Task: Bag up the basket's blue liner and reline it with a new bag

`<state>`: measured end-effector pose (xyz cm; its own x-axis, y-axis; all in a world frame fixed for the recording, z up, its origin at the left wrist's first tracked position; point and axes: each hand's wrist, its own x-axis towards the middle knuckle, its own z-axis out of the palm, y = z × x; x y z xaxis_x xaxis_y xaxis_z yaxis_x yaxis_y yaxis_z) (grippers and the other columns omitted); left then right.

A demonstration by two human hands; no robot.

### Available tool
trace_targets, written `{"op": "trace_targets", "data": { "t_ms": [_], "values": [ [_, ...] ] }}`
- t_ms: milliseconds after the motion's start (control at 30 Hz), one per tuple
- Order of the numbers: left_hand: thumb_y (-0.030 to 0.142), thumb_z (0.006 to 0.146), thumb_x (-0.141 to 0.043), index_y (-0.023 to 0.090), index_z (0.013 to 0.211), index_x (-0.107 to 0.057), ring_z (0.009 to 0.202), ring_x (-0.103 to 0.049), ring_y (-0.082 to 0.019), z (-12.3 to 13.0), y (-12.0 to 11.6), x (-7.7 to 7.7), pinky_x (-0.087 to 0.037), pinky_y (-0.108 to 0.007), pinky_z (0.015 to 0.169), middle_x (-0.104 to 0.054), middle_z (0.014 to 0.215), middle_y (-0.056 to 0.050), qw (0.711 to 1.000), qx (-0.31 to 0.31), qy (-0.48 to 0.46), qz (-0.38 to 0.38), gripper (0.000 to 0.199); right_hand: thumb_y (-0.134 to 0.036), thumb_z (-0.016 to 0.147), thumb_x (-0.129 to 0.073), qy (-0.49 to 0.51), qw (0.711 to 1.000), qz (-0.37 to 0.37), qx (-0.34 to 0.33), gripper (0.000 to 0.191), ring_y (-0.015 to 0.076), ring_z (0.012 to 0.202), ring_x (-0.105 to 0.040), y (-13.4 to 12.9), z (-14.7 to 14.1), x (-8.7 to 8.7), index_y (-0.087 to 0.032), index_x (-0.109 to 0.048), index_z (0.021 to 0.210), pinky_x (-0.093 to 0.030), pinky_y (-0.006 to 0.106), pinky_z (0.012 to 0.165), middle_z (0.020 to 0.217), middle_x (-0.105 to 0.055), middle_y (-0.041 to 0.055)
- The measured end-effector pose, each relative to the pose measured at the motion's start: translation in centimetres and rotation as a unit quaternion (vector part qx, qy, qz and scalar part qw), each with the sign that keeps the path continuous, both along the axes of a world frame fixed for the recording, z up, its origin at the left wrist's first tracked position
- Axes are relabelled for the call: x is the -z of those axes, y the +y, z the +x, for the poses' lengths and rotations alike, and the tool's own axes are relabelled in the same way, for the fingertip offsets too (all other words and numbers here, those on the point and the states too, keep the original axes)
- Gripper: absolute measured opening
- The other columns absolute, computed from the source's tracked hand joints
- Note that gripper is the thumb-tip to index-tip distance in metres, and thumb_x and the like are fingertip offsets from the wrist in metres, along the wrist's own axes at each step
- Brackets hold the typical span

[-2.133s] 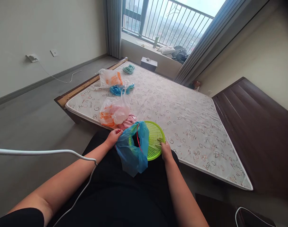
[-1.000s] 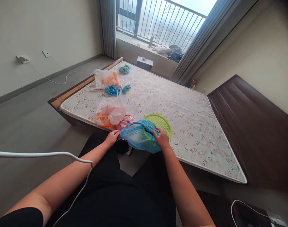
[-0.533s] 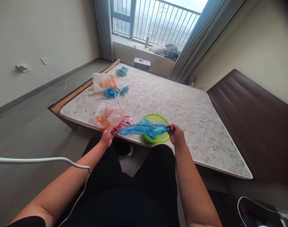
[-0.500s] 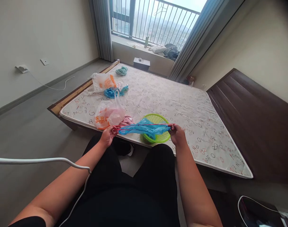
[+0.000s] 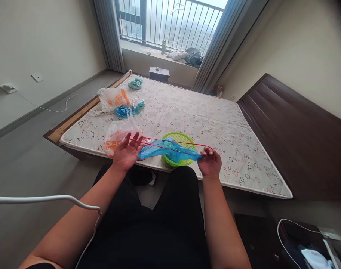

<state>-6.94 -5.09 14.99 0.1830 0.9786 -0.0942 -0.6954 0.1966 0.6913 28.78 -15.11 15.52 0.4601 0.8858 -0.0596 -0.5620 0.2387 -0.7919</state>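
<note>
My left hand (image 5: 127,153) is palm up with its fingers spread, and a loop of red string (image 5: 181,142) runs around them. The string stretches in two strands across to my right hand (image 5: 210,160). There the fingers are curled closed on the string and on the gathered end of a thin blue plastic bag (image 5: 173,149). Between the hands the bag hangs twisted, its left end beside my left palm. Directly behind and below it, a green plastic basket (image 5: 177,136) sits at the mattress edge, partly covered by the bag.
On the mattress (image 5: 204,116) lie a white plastic bag with orange print (image 5: 114,99), crumpled blue plastic (image 5: 125,111), a second white bag (image 5: 111,136) and a teal coiled bundle (image 5: 135,83). A white cable (image 5: 47,200) crosses near my left forearm.
My left hand has turned palm up and its fingers have spread. My right hand has rolled palm up, and the two red strands now stand farther apart. The view has shifted slightly.
</note>
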Motion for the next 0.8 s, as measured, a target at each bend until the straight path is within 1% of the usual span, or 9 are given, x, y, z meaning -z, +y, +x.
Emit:
{"op": "trace_targets", "data": {
  "t_ms": [67,133,233,333,400,467,600,700,800],
  "values": [
    [0.033,0.088,-0.064,0.034,0.121,-0.068,0.132,-0.061,-0.027,0.7,0.1,-0.5,-0.053,-0.049,0.105,-0.068,0.136,-0.002,1.000,0.006,0.015,0.006,0.034,-0.036,0.087,-0.051,-0.037,0.999,-0.038,-0.014,0.017,0.0066,0.049,-0.038,-0.1,-0.3,-0.6,-0.026,-0.064,0.083,-0.045,0.021,0.052,0.108,-0.074,-0.0015],
    [0.027,0.087,-0.066,0.032,0.129,-0.064,0.124,-0.066,-0.024,1.7,0.0,-1.0,-0.054,-0.042,0.104,-0.071,0.128,-0.004,1.000,0.018,0.022,0.012,0.043,-0.037,0.088,-0.053,-0.082,0.994,-0.054,-0.039,0.027,0.0049,0.042,-0.025,0.1,-1.0,-1.4,-0.033,-0.068,0.110,-0.033,0.020,0.040,0.122,-0.074,-0.0019],
    [0.023,0.086,-0.071,0.028,0.133,-0.063,0.103,-0.072,-0.018,3.5,-0.7,-1.4,-0.055,-0.035,0.099,-0.073,0.102,-0.003,0.999,0.024,0.028,0.033,0.048,-0.042,0.089,-0.061,-0.131,0.987,-0.027,-0.090,0.040,0.0023,0.039,-0.024,0.5,-2.7,-2.6,-0.037,-0.062,0.128,-0.024,0.019,0.034,0.129,-0.071,-0.0001],
    [0.027,0.087,-0.073,0.023,0.125,-0.069,0.081,-0.069,-0.014,5.3,-1.9,-1.3,-0.056,-0.030,0.088,-0.064,0.076,0.001,0.997,0.006,0.042,0.060,0.038,-0.046,0.087,-0.069,-0.196,0.973,-0.022,-0.121,0.031,0.0017,0.040,-0.035,1.0,-4.7,-3.2,-0.027,-0.070,0.111,-0.036,0.019,0.036,0.113,-0.075,0.0017],
    [0.031,0.088,-0.074,0.021,0.118,-0.072,0.072,-0.063,-0.012,6.2,-2.8,-1.3,-0.055,-0.028,0.080,-0.059,0.070,0.002,0.995,-0.004,0.064,0.077,0.032,-0.049,0.084,-0.073,-0.241,0.963,-0.040,-0.116,0.028,0.0045,0.045,-0.047,1.1,-5.9,-3.3,-0.022,-0.071,0.093,-0.049,0.021,0.046,0.089,-0.072,-0.0001],
    [0.036,0.088,-0.073,0.023,0.119,-0.073,0.065,-0.058,-0.011,6.8,-3.7,-1.3,-0.053,-0.026,0.071,-0.056,0.068,0.003,0.991,-0.014,0.100,0.089,0.033,-0.052,0.084,-0.074,-0.257,0.958,-0.051,-0.116,0.032,0.0080,0.048,-0.054,1.1,-6.8,-3.5,-0.021,-0.068,0.083,-0.056,0.025,0.054,0.072,-0.065,-0.0026],
    [0.042,0.085,-0.075,0.023,0.107,-0.076,0.048,-0.039,-0.009,7.4,-5.1,-1.6,-0.037,-0.024,0.048,-0.046,0.058,0.005,0.980,0.028,0.170,0.095,0.029,-0.056,0.091,-0.064,-0.292,0.941,-0.052,-0.161,0.034,0.0087,0.042,-0.048,0.4,-8.6,-4.2,-0.023,-0.063,0.085,-0.045,0.024,0.044,0.065,-0.059,-0.0047],
    [0.045,0.081,-0.078,0.020,0.088,-0.077,0.045,-0.033,-0.008,7.7,-5.9,-1.8,-0.025,-0.024,0.043,-0.039,0.052,0.005,0.967,0.121,0.197,0.104,0.027,-0.053,0.097,-0.058,-0.419,0.893,-0.039,-0.158,0.032,0.0105,0.052,-0.049,-0.2,-10.0,-5.0,-0.023,-0.065,0.087,-0.040,0.023,0.049,0.064,-0.056,-0.0038],
    [0.053,0.083,-0.076,0.018,0.082,-0.073,0.047,-0.032,-0.007,8.4,-6.7,-1.8,-0.024,-0.023,0.043,-0.039,0.055,0.004,0.969,0.168,0.164,0.073,0.035,-0.046,0.100,-0.055,-0.563,0.814,-0.005,-0.142,0.030,0.0133,0.064,-0.053,-0.6,-11.3,-5.3,-0.023,-0.065,0.085,-0.040,0.025,0.061,0.068,-0.058,-0.0015]
  ]
}}
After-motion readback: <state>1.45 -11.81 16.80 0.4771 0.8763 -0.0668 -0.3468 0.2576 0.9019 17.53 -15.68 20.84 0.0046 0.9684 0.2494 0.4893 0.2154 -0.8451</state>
